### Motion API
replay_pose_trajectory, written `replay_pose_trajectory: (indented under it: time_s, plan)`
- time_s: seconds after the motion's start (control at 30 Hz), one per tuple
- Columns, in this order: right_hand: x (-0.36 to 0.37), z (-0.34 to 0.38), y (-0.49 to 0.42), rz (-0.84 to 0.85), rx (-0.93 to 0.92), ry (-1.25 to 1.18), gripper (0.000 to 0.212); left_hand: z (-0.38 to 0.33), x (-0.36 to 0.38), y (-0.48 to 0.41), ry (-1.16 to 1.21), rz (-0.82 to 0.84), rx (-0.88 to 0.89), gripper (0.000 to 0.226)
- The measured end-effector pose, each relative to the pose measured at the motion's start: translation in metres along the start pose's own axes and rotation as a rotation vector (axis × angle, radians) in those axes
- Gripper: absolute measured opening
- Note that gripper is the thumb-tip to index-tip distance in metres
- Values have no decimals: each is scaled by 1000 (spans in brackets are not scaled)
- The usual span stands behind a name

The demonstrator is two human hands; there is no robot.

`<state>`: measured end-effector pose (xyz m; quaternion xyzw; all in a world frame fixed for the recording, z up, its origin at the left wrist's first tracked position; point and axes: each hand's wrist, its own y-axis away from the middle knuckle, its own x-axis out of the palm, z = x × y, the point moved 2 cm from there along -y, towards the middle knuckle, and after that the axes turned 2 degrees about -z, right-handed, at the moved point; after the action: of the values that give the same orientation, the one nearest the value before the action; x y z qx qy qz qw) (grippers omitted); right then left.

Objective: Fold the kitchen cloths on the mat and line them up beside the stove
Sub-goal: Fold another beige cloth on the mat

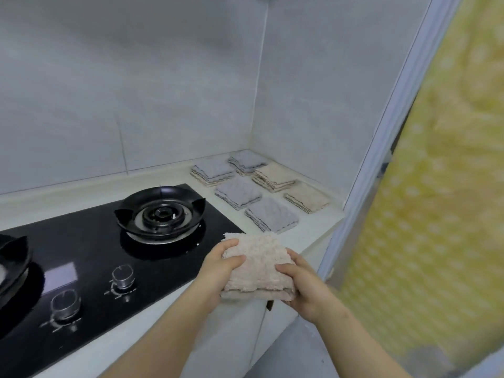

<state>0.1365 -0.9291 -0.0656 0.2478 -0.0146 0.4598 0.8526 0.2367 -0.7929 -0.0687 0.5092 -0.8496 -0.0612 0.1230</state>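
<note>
Far left: black stove (90, 249) with two knobs (123, 274), set into a pale counter (313, 233). Centre: left hand (218, 268) and right hand (305, 287) gripping a folded beige cloth (257, 266), thumbs on top and fingers curled beneath, over the counter's front edge just right of the stove. Behind, rightward: six folded cloths (238, 191) in two rows on the counter, four grey-topped, two beige. Far right: yellow dotted curtain (436, 214).

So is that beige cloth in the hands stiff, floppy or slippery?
Probably floppy: the beige cloth droops at its near edge between left hand and right hand. Its fluffy pile likely resists slipping. Set down, it should lie flat like the folded cloths.
</note>
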Motion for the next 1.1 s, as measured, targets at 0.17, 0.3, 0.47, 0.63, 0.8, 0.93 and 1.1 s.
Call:
replay_pose_trajectory:
  time_s: [0.17,0.3,0.47,0.63,0.8,0.93,1.1]
  plan:
    - [2,58,-91,-26,-46,1,39,-33,20,-101,-46,1,26,29]
    - [6,83,-153,14,-58,18,39,-43,24,-164,-95,-43,40,29]
    - [8,113,-244,84,-48,73,41,-49,26,-238,-73,-139,6,33]
    - [16,144,-342,187,-55,192,42,-56,30,-307,-67,-298,13,43]
    - [20,165,-418,310,0,329,46,-54,39,-360,-45,-427,-70,40]
    - [23,166,-456,388,49,375,55,-52,41,-384,-38,-521,-92,42]
    - [22,161,-481,443,82,434,56,-43,46,-398,-36,-585,-115,43]
